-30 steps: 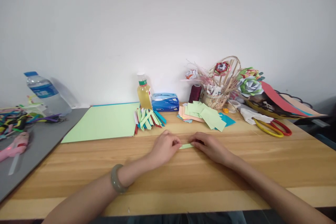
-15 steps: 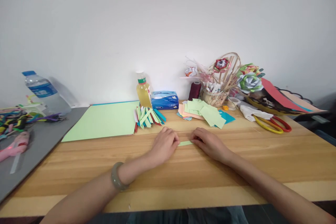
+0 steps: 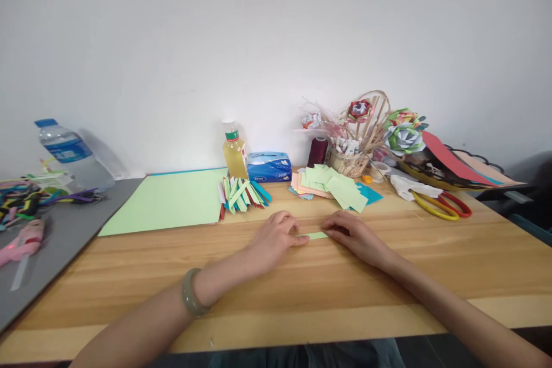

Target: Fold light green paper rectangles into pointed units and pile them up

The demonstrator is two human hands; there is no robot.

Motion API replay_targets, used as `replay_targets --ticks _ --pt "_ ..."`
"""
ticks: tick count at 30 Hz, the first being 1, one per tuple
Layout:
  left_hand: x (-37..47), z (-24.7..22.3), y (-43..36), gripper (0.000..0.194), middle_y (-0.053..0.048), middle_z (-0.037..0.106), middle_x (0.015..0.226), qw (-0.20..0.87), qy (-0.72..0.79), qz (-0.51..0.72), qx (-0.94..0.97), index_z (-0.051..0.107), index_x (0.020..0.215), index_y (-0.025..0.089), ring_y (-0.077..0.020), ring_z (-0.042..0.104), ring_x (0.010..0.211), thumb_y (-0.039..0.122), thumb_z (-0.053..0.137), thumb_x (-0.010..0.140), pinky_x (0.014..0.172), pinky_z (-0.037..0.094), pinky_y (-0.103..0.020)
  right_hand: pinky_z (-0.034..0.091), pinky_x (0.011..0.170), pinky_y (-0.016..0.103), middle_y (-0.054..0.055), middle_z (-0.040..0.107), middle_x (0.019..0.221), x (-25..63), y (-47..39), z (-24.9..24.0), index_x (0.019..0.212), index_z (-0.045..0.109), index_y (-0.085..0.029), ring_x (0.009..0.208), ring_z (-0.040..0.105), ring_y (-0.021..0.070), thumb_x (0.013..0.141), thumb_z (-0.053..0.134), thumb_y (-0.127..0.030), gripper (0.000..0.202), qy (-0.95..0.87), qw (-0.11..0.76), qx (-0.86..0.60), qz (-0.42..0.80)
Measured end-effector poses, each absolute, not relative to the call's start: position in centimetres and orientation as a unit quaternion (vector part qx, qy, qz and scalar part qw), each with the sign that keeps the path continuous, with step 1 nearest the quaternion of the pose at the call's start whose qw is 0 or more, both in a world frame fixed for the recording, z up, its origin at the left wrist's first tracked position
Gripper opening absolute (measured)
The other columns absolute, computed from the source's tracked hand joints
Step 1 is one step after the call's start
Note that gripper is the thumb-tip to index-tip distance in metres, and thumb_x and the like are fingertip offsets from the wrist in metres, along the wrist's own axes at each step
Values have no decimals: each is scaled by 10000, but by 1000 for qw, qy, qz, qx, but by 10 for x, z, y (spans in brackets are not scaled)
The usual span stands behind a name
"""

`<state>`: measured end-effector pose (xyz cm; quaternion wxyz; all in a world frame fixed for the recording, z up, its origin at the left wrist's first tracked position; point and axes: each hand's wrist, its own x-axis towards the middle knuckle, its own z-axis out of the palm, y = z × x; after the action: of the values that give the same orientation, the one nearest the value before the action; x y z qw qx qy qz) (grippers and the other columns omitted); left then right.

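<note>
A light green paper strip [image 3: 318, 236] lies on the wooden table between my two hands. My right hand [image 3: 353, 236] pinches its right end. Across from it, my left hand [image 3: 276, 241] rests at the strip's left end, thumb stretched out along the paper and apart from the curved fingers. Part of the strip is hidden under the hands. Behind them lie a pile of green, pink and blue paper pieces [image 3: 332, 184] and a heap of folded paper strips [image 3: 244, 194].
Along the wall stand a yellow drink bottle [image 3: 234, 155], a tissue pack [image 3: 269, 168], a dark red thread spool [image 3: 318, 152] and a basket with paper flowers [image 3: 351, 162]. Scissors [image 3: 435, 205] lie right. Left are a green sheet [image 3: 168, 201], a water bottle [image 3: 71, 152] and a pink glue gun [image 3: 26, 241].
Both hands and the strip have shifted slightly to the right. My left thumb has spread away from the fingers, while my right hand keeps its pinch.
</note>
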<state>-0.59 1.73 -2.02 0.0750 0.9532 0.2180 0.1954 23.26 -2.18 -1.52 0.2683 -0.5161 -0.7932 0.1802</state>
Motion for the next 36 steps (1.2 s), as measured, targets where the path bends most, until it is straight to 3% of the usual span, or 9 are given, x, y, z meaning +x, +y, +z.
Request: replay_targets --ticks 3,5,9,12,18,24,29,36 --pt "-5 -20 16 239 -48 575 956 48 205 213 954 670 1015 257 -194 447 959 197 468 903 853 403 -351 454 808 350 88 612 973 227 -28 -15 1020 612 -186 919 556 207 861 509 -239 197 -808 284 -496 145" --pt "-4 -20 14 224 -50 595 915 26 200 231 952 676 979 213 -193 466 933 191 468 897 851 415 -353 464 769 335 83 611 926 221 -32 -15 953 626 -186 876 563 203 852 519 -209 148 -818 280 -490 114" --pt "-3 -23 13 250 -66 621 904 -8 191 258 947 615 1083 141 -191 496 909 186 457 895 833 446 -344 463 684 313 69 603 797 211 -38 -14 783 599 -171 769 560 192 853 475 -131 148 -833 267 -482 57" --pt "-4 -23 12 206 -47 614 820 -13 179 268 947 651 987 169 -186 506 877 193 469 892 796 461 -327 463 658 307 61 605 764 211 -42 -15 779 587 -168 737 560 189 843 465 -105 151 -838 256 -481 35" --pt "-4 -20 5 207 -43 583 750 -50 174 274 944 651 764 151 -181 503 835 178 484 884 736 464 -303 472 695 306 74 620 862 214 -44 -15 983 612 -182 815 573 195 866 446 -128 210 -861 222 -457 5" --pt "-3 -23 4 258 -48 567 731 -51 192 279 940 633 708 143 -174 501 841 190 466 899 740 464 -297 466 678 293 75 600 844 215 -44 -12 887 616 -180 796 563 186 882 433 -153 185 -868 202 -453 1" --pt "-3 -23 5 245 -47 570 749 -46 187 273 943 624 697 140 -169 497 831 182 481 892 735 459 -292 464 681 303 74 601 885 215 -45 -8 981 612 -200 820 566 193 870 431 -138 221 -879 172 -444 -17" --pt "-4 -23 6 249 -44 569 765 -33 197 265 943 629 691 143 -166 489 817 192 486 889 741 443 -297 463 692 299 71 612 842 211 -44 -3 864 604 -193 808 566 191 863 423 -135 190 -871 187 -454 -1"
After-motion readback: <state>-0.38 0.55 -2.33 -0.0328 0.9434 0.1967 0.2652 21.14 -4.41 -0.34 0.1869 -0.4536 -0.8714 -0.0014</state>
